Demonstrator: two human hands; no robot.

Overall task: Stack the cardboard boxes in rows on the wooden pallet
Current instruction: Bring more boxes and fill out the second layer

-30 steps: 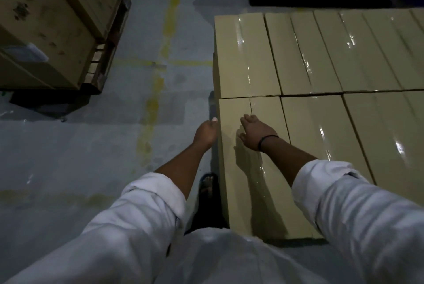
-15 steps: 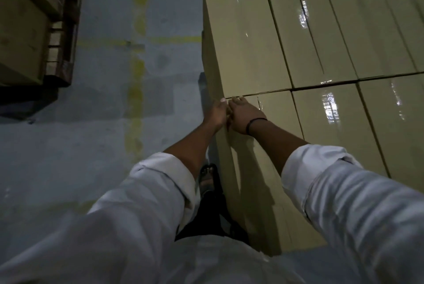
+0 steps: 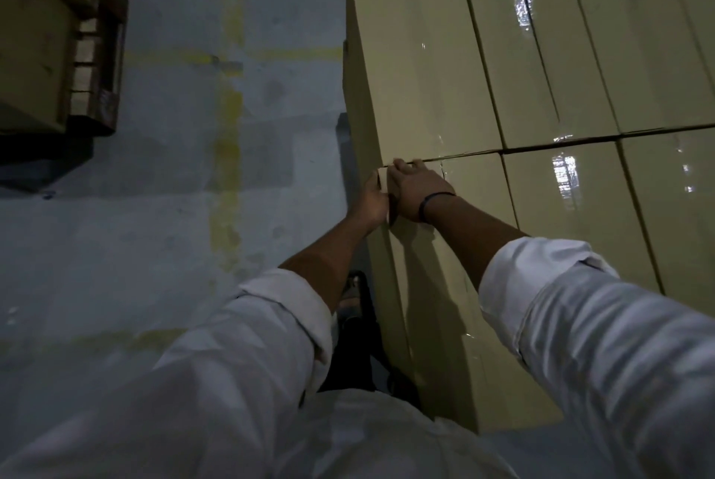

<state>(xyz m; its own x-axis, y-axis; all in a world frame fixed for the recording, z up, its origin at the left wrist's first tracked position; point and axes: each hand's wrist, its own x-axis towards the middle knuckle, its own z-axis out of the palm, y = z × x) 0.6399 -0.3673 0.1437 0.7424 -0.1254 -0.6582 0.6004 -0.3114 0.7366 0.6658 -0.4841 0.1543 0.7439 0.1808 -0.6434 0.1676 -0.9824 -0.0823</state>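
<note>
A person's right hand (image 3: 416, 188) lies palm-down, fingers straight, on the far-left corner of the nearest cardboard box (image 3: 456, 285), fingertips at the seam with the next box at 12 o'clock. The left hand (image 3: 370, 203) presses the corner's side face at 9 o'clock, its fingers hidden and its grip impossible to tell. The box lies in the front row of taped cardboard boxes (image 3: 541, 53) spanning 12 to 4 o'clock; a loaded pallet (image 3: 104, 53) stands at 10 o'clock across the grey floor (image 3: 174, 207).
</note>
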